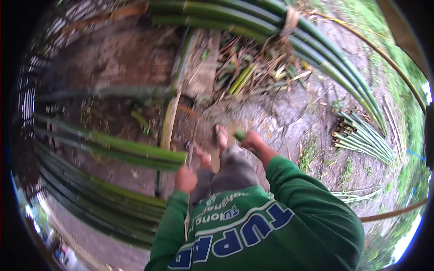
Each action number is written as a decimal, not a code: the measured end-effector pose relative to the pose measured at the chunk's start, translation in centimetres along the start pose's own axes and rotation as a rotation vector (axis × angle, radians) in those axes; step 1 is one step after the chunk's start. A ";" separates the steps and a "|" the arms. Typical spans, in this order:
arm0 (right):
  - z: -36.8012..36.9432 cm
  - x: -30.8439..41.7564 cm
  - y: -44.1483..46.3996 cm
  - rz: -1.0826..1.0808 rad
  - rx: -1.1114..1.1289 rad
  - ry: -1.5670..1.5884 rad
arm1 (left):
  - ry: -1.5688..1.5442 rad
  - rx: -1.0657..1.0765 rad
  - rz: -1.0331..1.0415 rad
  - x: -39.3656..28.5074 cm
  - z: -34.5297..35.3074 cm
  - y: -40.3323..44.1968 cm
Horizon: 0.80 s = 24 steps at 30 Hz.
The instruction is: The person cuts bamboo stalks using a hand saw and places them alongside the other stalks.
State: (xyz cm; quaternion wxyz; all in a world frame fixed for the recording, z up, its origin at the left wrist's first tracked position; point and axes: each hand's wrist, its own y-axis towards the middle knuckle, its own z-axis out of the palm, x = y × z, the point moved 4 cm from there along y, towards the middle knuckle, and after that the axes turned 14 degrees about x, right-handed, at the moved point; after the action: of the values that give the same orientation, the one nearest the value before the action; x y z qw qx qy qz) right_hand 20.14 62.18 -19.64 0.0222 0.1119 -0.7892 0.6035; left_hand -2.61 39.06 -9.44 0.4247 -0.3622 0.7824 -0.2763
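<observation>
My left hand (185, 179) is closed around a long thin strip (191, 143), which runs up past the cut ends of green bamboo poles (149, 152) and down along my body. Whether the strip is bamboo or something else I cannot tell. The hand is right beside the pole ends. My right hand (254, 141) grips a short green piece of bamboo (239, 134), held in front of my right leg and smeared by motion. Its far end is too blurred to make out.
Tied long green bamboo poles (217, 22) cross the top. More poles (99, 198) lie at lower left. A wooden post (171, 119) stands by the left poles. Leaves and scraps (262, 67) litter the muddy ground. A bundle of thin canes (361, 137) lies at right.
</observation>
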 end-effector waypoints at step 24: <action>-23.8 27.0 -6.5 -1.165 -0.897 -0.775 | -0.584 -0.524 -0.011 -0.1 -4.9 -18.9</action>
State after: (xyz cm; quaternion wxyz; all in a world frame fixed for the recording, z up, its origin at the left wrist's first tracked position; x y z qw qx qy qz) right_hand -7.21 79.29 -2.44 0.1002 0.6830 -0.7223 0.0424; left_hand -0.52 28.68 7.01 0.5210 -0.5259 0.6708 0.0449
